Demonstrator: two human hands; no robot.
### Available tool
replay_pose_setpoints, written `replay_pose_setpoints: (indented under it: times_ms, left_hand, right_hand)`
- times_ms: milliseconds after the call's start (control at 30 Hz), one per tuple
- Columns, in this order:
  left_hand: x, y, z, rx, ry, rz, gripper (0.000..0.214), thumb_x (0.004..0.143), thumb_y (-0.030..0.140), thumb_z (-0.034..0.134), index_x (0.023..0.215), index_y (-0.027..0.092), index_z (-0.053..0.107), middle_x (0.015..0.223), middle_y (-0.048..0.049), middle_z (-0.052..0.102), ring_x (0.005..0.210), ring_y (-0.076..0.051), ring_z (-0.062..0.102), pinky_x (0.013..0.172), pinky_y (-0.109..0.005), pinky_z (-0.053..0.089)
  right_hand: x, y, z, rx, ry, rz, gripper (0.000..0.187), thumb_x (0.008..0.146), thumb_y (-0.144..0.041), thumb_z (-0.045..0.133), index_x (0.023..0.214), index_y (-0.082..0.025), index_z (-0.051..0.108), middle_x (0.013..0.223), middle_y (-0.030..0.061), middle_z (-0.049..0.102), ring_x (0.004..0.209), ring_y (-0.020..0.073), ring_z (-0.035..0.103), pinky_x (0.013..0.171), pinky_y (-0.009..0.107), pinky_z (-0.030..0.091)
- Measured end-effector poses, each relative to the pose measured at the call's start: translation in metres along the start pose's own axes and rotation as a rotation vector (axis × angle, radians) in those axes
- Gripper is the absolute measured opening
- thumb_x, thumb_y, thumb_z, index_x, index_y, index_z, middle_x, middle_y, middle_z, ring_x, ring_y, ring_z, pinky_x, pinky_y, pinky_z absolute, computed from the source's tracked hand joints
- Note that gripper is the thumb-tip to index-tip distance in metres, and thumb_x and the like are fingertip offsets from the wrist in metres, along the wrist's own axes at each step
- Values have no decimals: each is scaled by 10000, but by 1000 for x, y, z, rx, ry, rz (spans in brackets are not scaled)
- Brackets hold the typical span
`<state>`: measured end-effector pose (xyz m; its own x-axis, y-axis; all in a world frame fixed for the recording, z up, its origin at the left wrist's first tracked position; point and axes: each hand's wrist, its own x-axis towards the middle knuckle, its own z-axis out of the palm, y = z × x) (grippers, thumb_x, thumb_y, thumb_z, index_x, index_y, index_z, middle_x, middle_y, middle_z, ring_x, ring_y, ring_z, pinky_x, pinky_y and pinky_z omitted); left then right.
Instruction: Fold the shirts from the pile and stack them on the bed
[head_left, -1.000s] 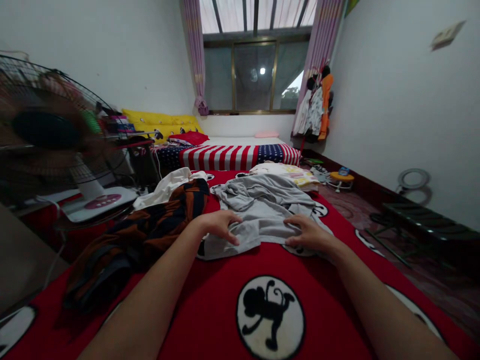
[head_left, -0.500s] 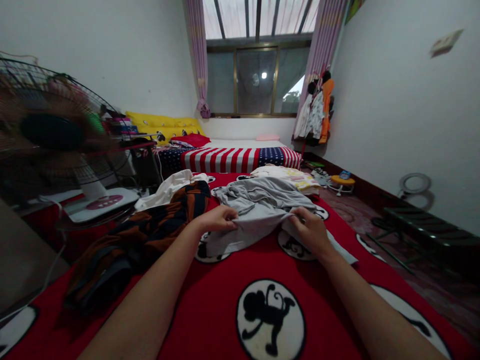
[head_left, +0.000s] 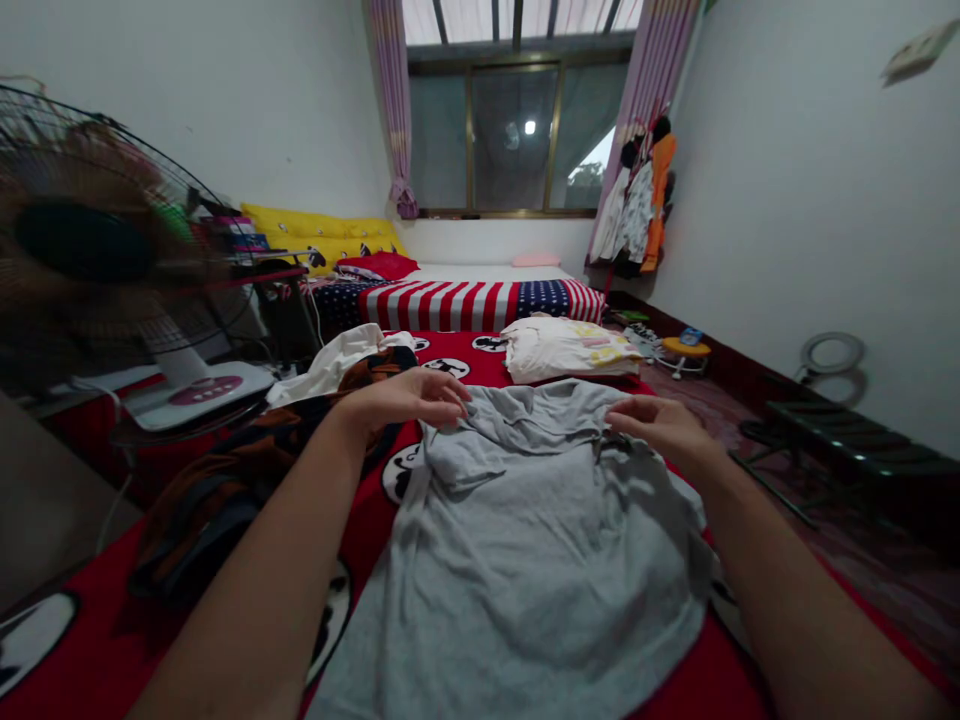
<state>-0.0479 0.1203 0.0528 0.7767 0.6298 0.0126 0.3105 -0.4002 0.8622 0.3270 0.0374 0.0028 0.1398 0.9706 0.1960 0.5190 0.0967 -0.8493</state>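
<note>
The left hand (head_left: 405, 397) and right hand (head_left: 666, 427) are at the shirt's (head_left: 532, 540) far edge; I cannot tell if either grips. White clothes (head_left: 562, 352) lie by the blanket's (head_left: 105, 640) far-right corner.

Left forearm (head_left: 262, 560): bare, reaching forward and inward from your lower left.
Left hand (head_left: 401, 398): bent inward at the wrist, back upward, your fingers (head_left: 447, 388) loosely curved, thumb beneath them.
Right forearm (head_left: 795, 570): bare, slanting forward and inward from your lower right.
Right hand (head_left: 667, 425): turned toward your left, fingertips (head_left: 624, 410) near the thumb.
Both hands: well apart, roughly level; how tightly you grip is unclear.
</note>
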Motion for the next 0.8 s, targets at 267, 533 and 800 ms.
replay_pose_setpoints:
  times_ms: [267, 533, 800]
  left_hand:
    - [33, -18, 45, 755, -119, -86, 698, 550, 394, 838, 1199, 216, 652, 1233, -86, 603, 1102, -256, 572, 916, -281, 444]
    - [33, -22, 26, 736, 298, -158, 115, 717, 231, 669, 779, 185, 754, 773, -45, 703, 759, -201, 636, 698, -260, 459]
    - [37, -49, -6, 287, 1075, -151, 336, 934, 158, 355, 1240, 80, 470, 999, -159, 679, 767, -172, 674, 713, -302, 539]
  right_hand:
    - [9, 41, 17, -654, 187, -71, 610, 670, -242, 723, 1268, -203, 611, 1212, 129, 608, 909, 243, 643, 750, 338, 512]
    - [5, 17, 26, -845, 256, -27, 280, 824, -326, 568, 1035, -276, 745, 956, 71, 684, 859, 236, 647, 648, 297, 448]
    - [12, 20, 21, -341, 109, -58, 399, 745, -391, 617, 1053, -143, 675, 584, -4, 632, 532, 156, 570, 522, 252, 398]
